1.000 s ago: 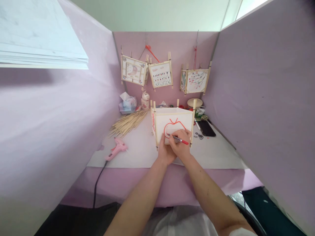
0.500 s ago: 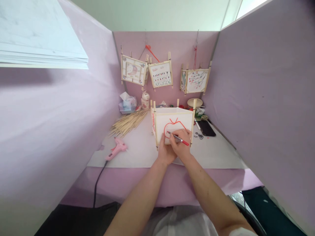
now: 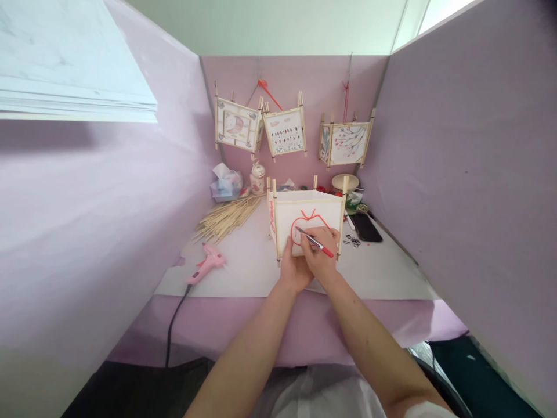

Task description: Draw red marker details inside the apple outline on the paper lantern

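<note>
A square lantern (image 3: 285, 216) of white panels and bamboo sticks stands upright before me, its front panel facing me. On that panel runs a thick red outline (image 3: 319, 217) of a round fruit-like shape with a leafy top. My left hand (image 3: 294, 268) grips the lantern's lower edge from below, thumb against the front. In my right hand (image 3: 321, 252) is a red marker (image 3: 322, 248), pinched between the fingers with its tip on the panel inside the outline. Red marks also show on the lantern's left side. Part of the drawing lies hidden behind my right hand.
A pink glue gun (image 3: 208, 262) with a black cord and a pile of bamboo sticks (image 3: 228, 217) lie to the left. On the right are a black phone (image 3: 366, 227) and small black rings (image 3: 354, 241). Finished lanterns (image 3: 285, 132) hang at the back wall.
The marker tip has shifted slightly up inside the outline, and a short red stroke there looks a little longer. My left hand and the lantern keep their places.
</note>
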